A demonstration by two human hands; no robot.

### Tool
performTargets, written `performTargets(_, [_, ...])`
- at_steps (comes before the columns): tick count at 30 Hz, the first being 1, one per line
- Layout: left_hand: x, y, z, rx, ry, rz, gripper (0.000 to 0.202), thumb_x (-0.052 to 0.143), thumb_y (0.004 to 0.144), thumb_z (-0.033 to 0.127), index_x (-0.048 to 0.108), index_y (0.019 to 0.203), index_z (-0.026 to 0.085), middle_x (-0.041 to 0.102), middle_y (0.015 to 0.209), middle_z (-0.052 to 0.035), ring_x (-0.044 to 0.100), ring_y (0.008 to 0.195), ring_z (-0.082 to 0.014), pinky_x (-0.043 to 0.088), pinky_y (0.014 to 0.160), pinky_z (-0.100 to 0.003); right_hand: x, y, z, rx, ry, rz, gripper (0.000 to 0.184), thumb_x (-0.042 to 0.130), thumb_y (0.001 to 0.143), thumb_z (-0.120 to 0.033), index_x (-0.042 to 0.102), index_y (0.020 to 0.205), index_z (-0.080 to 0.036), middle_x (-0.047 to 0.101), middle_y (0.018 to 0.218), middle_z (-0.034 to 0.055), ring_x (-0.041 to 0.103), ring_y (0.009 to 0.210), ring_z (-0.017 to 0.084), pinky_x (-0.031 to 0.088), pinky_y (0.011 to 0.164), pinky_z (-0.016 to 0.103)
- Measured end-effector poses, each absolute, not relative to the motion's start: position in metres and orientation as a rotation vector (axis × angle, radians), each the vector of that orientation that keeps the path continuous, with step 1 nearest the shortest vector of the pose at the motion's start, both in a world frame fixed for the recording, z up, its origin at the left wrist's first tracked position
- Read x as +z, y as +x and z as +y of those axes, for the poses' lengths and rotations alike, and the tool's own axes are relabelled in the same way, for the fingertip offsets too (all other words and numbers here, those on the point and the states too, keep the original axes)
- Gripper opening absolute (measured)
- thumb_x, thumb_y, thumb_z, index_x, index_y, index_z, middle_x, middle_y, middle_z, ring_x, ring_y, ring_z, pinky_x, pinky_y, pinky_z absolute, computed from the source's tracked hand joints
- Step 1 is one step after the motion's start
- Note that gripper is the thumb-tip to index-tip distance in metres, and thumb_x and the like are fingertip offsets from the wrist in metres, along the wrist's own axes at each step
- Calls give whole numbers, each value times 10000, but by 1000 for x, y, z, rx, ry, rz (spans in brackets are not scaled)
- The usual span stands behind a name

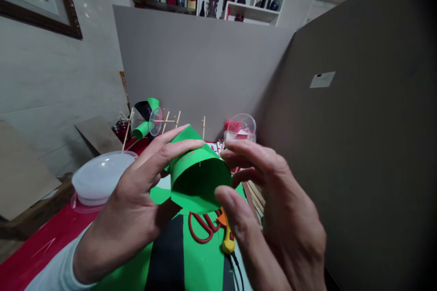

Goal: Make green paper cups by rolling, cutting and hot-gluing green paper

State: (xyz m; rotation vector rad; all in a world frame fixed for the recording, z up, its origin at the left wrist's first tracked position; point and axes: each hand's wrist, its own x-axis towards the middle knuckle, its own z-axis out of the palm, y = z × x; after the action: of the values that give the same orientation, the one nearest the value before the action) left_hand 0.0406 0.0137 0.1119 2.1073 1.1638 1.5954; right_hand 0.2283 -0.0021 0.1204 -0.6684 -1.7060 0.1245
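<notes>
A green paper tube (191,157), rolled into a rounded, open-ended shape, is held up above the table. My left hand (136,191) grips it from the left, with fingers over its top and the thumb side hidden below. On the right edge, my right hand (269,195) is curved around the tube, its thumb near the lower rim of the opening; whether it presses or only touches lightly I cannot tell. Below lie red-handled scissors (201,227) and a yellow glue gun (228,241) with a black cord, on green and black paper (205,259).
White plastic lids or bowls (102,175) sit at the left on the red table cover (51,241). Behind stand wooden stick frames (166,122) and a wheel-like piece with green paper cups (141,131). A clear container (242,125) is at the back right. Grey panels (205,63) enclose the table.
</notes>
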Motion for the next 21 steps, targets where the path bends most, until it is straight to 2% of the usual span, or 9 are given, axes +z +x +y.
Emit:
performTargets(4, [105,38,10,1557,2227,1093,495,767,895,431,612,1356,522,530,1572,94,433,1524,-247,441,1220,-335,119,229,0,-26,-706,-1806,279,616,951,-142,642,1229,-135,724,1050,68,696,915,158,595,762,275])
performTargets(7, [101,39,8,1538,2246,1023,564,742,919,350,556,1419,531,466,1632,100,369,1564,-271,444,1234,-379,119,231,7,-111,-763,-1852,276,555,905,-58,691,1140,-105,737,947,70,722,835,167,590,698,277])
performTargets(9, [102,38,7,1582,2162,979,656,761,900,374,492,1477,532,448,1656,80,420,1535,-302,497,1195,-398,119,232,10,-164,-764,-1842,310,535,866,-18,706,1114,-93,755,940,85,739,831,183,585,670,279])
performTargets(13, [108,33,9,1713,1702,858,781,816,806,566,480,1504,468,583,1563,-32,559,1419,-392,656,969,-411,116,233,12,-282,-702,-1799,312,526,861,13,714,1072,-118,781,973,100,749,845,185,559,641,266])
performTargets(16, [111,28,12,1535,1500,789,786,736,799,705,515,1496,416,649,1494,-93,704,1232,-411,702,783,-398,111,232,12,-355,-663,-1833,270,579,931,-44,703,1144,-154,785,1006,79,736,818,160,548,663,254])
performTargets(18, [110,29,11,1451,1435,781,765,649,825,764,551,1482,385,706,1418,-101,753,1144,-389,700,815,-420,108,229,12,-433,-618,-1793,259,580,958,-77,695,1178,-152,782,976,79,730,797,168,542,649,272])
performTargets(21, [108,36,6,1437,1424,798,633,465,954,722,605,1446,348,785,1258,-93,794,1037,-353,691,875,-478,105,221,11,-541,-569,-1666,258,513,983,-102,704,1154,-132,778,915,88,726,766,191,544,613,309])
